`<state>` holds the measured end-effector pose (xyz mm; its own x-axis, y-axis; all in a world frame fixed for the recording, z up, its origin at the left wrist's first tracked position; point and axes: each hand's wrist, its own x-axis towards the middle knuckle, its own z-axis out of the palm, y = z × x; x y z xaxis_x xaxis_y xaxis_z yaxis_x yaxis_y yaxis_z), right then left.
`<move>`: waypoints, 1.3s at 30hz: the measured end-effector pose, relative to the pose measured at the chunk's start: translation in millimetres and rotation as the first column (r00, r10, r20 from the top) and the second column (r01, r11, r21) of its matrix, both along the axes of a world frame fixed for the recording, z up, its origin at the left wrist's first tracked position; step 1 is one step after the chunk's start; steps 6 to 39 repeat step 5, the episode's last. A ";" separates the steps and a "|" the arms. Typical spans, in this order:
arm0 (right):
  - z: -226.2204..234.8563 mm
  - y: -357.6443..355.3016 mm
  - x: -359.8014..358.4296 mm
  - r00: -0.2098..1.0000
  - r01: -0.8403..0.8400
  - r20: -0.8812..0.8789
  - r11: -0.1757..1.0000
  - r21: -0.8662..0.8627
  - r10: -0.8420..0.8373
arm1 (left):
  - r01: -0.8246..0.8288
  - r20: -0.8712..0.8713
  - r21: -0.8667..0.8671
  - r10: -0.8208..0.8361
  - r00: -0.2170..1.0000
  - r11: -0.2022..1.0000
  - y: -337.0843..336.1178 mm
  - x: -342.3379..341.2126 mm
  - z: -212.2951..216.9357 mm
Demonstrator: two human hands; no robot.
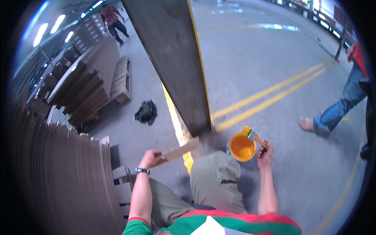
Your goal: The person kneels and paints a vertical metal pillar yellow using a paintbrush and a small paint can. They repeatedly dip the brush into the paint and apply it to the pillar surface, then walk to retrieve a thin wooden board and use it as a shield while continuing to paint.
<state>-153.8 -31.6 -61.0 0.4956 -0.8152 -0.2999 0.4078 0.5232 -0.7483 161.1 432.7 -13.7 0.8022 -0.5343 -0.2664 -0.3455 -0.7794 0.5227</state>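
My left hand (152,158), with a watch at its wrist, grips one end of a flat brown cardboard strip (181,150). The strip's far end reaches over a yellow floor line (180,131), near the foot of a dark column. In my right hand (265,156) is the wooden handle of a paintbrush (252,136). Its yellow-coated bristles are over the far rim of a paint bucket (232,154); whether they touch it I cannot tell. Orange-yellow paint (241,147) lies inside the bucket, which stands on the floor beside my knee.
The dark column (172,58) rises ahead, with yellow along its right edge. Stacked cardboard sheets (74,176) and a wooden pallet (122,80) line the left. A black crumpled bag (146,112) lies on the floor. One person (340,100) is at right, another (113,21) far left.
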 end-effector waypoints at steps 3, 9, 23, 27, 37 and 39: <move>71.6 -6.3 45.9 0.966 -0.010 0.253 0.988 -0.154 0.049 | 0.035 0.063 0.021 -0.036 0.997 0.999 -0.7 1.7 1.2; 130.2 -8.9 84.9 0.930 -0.001 0.350 0.954 -0.299 0.110 | 0.070 0.079 0.024 -0.072 0.994 0.997 -2.2 2.8 3.5; 130.2 -8.9 84.9 0.930 -0.001 0.350 0.954 -0.299 0.110 | 0.070 0.079 0.024 -0.072 0.994 0.997 -2.2 2.8 3.5; 130.2 -8.9 84.9 0.930 -0.001 0.350 0.954 -0.299 0.110 | 0.070 0.079 0.024 -0.072 0.994 0.997 -2.2 2.8 3.5; 130.2 -8.9 84.9 0.930 -0.001 0.350 0.954 -0.299 0.110 | 0.070 0.079 0.024 -0.072 0.994 0.997 -2.2 2.8 3.5; 130.2 -8.9 84.9 0.930 -0.001 0.350 0.954 -0.299 0.110 | 0.070 0.079 0.024 -0.072 0.994 0.997 -2.2 2.8 3.5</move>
